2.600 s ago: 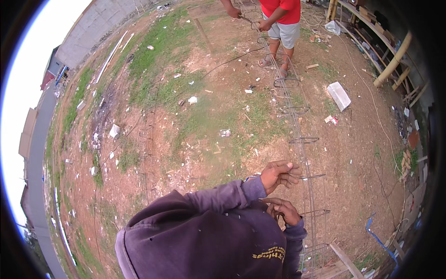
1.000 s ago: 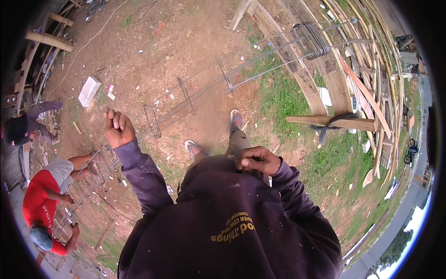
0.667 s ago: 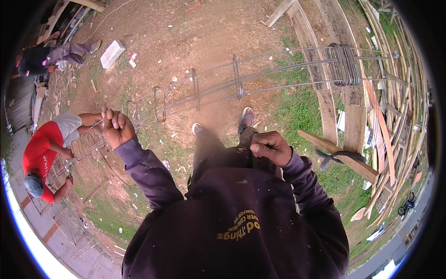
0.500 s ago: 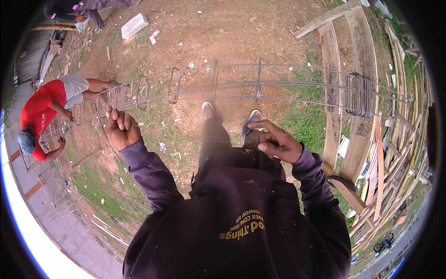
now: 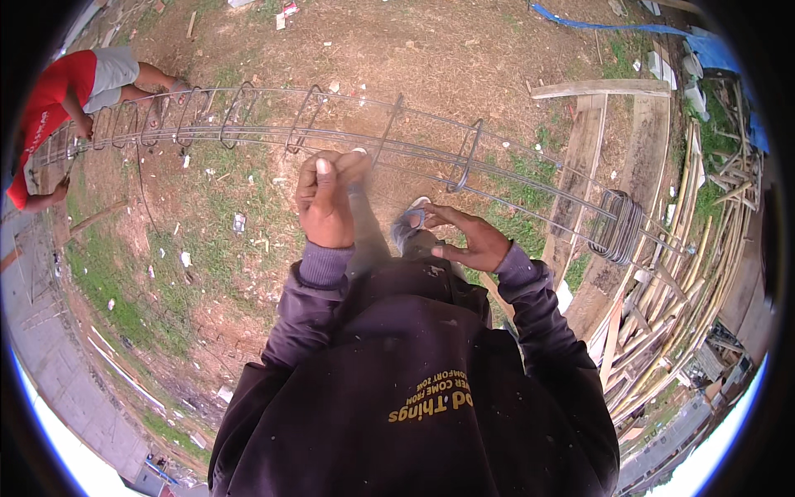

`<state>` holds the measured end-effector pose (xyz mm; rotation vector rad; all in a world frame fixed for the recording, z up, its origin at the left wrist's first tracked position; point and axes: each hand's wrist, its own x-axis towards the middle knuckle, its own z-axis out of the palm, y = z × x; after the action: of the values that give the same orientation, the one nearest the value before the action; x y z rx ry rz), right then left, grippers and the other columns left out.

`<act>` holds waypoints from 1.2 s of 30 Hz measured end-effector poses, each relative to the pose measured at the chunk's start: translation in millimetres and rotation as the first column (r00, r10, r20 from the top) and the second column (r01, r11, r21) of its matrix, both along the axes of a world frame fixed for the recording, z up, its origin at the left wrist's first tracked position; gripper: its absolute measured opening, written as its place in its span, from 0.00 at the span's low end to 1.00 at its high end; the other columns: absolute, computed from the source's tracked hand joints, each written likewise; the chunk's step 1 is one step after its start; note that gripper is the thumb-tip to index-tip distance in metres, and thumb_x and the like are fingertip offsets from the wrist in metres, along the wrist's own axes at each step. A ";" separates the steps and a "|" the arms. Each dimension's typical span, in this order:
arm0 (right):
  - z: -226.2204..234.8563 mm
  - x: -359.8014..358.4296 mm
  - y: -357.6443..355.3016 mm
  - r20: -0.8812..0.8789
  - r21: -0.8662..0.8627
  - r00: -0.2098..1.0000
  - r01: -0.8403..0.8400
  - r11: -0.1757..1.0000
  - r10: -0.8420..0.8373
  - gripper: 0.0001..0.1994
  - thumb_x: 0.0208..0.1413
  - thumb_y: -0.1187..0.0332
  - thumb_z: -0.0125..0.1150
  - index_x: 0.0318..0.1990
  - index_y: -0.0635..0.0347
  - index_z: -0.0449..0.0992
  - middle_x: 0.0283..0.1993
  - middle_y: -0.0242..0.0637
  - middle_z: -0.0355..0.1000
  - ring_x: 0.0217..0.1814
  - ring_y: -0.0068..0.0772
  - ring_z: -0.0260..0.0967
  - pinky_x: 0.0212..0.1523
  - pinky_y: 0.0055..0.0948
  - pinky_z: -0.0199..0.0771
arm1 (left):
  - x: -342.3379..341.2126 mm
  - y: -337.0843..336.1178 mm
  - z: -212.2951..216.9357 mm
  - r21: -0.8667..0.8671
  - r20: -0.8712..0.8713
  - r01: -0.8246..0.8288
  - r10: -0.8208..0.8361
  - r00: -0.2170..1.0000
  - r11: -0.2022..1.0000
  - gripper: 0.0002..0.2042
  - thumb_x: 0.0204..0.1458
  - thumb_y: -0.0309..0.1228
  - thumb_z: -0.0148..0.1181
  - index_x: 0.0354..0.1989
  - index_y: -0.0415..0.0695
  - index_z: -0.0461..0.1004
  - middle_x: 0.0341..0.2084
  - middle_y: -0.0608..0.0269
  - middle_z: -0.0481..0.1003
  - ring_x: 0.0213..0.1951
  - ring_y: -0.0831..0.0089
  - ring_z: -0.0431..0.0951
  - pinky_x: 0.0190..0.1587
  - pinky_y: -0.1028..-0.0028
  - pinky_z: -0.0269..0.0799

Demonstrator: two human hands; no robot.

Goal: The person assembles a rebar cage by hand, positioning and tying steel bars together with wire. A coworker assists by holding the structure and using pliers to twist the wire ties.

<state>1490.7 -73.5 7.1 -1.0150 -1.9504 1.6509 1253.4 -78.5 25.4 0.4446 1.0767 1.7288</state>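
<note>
A long rebar cage [image 5: 414, 150] of thin steel bars and rectangular stirrups runs across the view in front of me. My left hand [image 5: 326, 203] is raised just on the near side of its bars. The thumb and fingers are pinched together; whatever is between them is too small to make out. My right hand [image 5: 470, 238] hovers over my thigh, fingers stretched and thumb apart, with nothing visible in it. One stirrup [image 5: 467, 157] stands on the bars beyond that hand. A tight bundle of stirrups [image 5: 615, 228] hangs around the bars at the right end.
At the far left, a person in a red shirt [image 5: 51, 112] bends over the cage's other end. Wooden planks [image 5: 645, 157] lie under the right end, beside a pile of bamboo poles [image 5: 683, 286]. Grass and litter cover the ground; a blue strip [image 5: 609, 26] lies at the far right.
My left hand has moved right, closer to my right hand, and its fingers now pinch upward. My right hand's fingers have straightened. The view has shifted, so the cage's right end appears lower.
</note>
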 end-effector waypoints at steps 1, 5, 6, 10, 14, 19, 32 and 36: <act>-7.5 -3.2 -5.2 -0.141 -0.215 0.985 0.064 0.974 -0.096 0.18 0.59 0.65 0.55 0.57 0.56 0.67 0.29 0.34 0.72 0.33 0.29 0.68 0.36 0.30 0.68 | 27.5 -2.0 -11.6 -0.068 -0.083 0.139 -0.144 0.986 0.988 0.13 0.62 0.36 0.48 0.40 0.37 0.71 0.34 0.55 0.77 0.39 0.68 0.77 0.48 0.71 0.68; -29.8 1.7 -18.8 -0.150 -0.747 0.878 0.200 0.633 -0.455 0.14 0.59 0.64 0.57 0.48 0.62 0.73 0.25 0.28 0.67 0.24 0.13 0.60 0.24 0.15 0.57 | 60.5 -12.2 -46.2 -0.190 0.179 0.666 -0.642 0.746 0.721 0.12 0.59 0.36 0.53 0.36 0.37 0.74 0.36 0.55 0.76 0.43 0.64 0.74 0.52 0.68 0.65; -33.0 10.9 -22.1 -0.164 -0.734 0.905 0.154 0.661 -0.393 0.13 0.59 0.64 0.57 0.46 0.62 0.74 0.25 0.28 0.67 0.24 0.13 0.59 0.23 0.16 0.56 | 58.7 -10.3 -56.0 -0.187 0.013 0.773 -0.785 0.619 0.607 0.12 0.58 0.35 0.54 0.36 0.38 0.74 0.38 0.55 0.75 0.45 0.63 0.73 0.52 0.68 0.65; -54.2 43.0 -51.6 -0.154 -0.744 0.950 0.068 0.664 -0.270 0.11 0.57 0.67 0.57 0.44 0.63 0.76 0.25 0.28 0.68 0.21 0.14 0.59 0.20 0.17 0.56 | 53.5 -4.0 -91.9 -0.329 -0.477 0.931 -0.878 -0.020 0.158 0.08 0.54 0.31 0.57 0.37 0.39 0.75 0.44 0.57 0.71 0.50 0.63 0.69 0.53 0.67 0.64; -98.4 56.6 -73.5 -0.052 -0.836 0.903 0.194 0.513 -0.426 0.09 0.55 0.69 0.57 0.41 0.61 0.77 0.23 0.28 0.69 0.19 0.15 0.61 0.18 0.18 0.59 | 66.4 3.5 -112.3 -0.377 -0.530 0.895 -0.848 0.004 0.240 0.08 0.54 0.29 0.58 0.38 0.40 0.75 0.43 0.57 0.72 0.46 0.63 0.72 0.51 0.67 0.66; -163.2 24.9 -82.4 0.371 -0.389 0.712 0.702 0.597 -0.596 0.09 0.48 0.65 0.61 0.28 0.62 0.80 0.24 0.41 0.75 0.22 0.36 0.72 0.27 0.31 0.71 | 87.4 32.8 -140.0 -0.430 -0.818 0.629 -0.574 0.031 0.647 0.09 0.50 0.29 0.58 0.39 0.42 0.76 0.41 0.51 0.75 0.45 0.54 0.74 0.48 0.63 0.68; -203.1 -57.1 -51.3 0.334 -0.173 0.061 0.985 0.003 -0.941 0.09 0.50 0.69 0.58 0.35 0.64 0.79 0.25 0.42 0.77 0.27 0.31 0.77 0.32 0.29 0.74 | 88.6 75.9 -196.8 -0.752 -0.431 0.592 -0.896 -0.109 0.289 0.19 0.54 0.45 0.52 0.42 0.40 0.78 0.30 0.49 0.78 0.32 0.58 0.78 0.35 0.66 0.71; -205.0 -55.4 -53.2 0.212 -0.173 0.007 0.985 -0.030 -0.977 0.09 0.50 0.72 0.58 0.39 0.64 0.77 0.26 0.43 0.77 0.29 0.28 0.77 0.31 0.27 0.73 | 104.4 78.5 -194.8 -0.787 -0.105 0.591 -0.983 0.153 0.176 0.23 0.56 0.47 0.55 0.38 0.34 0.78 0.30 0.56 0.79 0.31 0.72 0.78 0.33 0.76 0.72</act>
<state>1435.2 -126.7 -197.8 -1.8860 -0.3663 0.8825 1357.8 0.0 -169.4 1.0332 1.3222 0.0413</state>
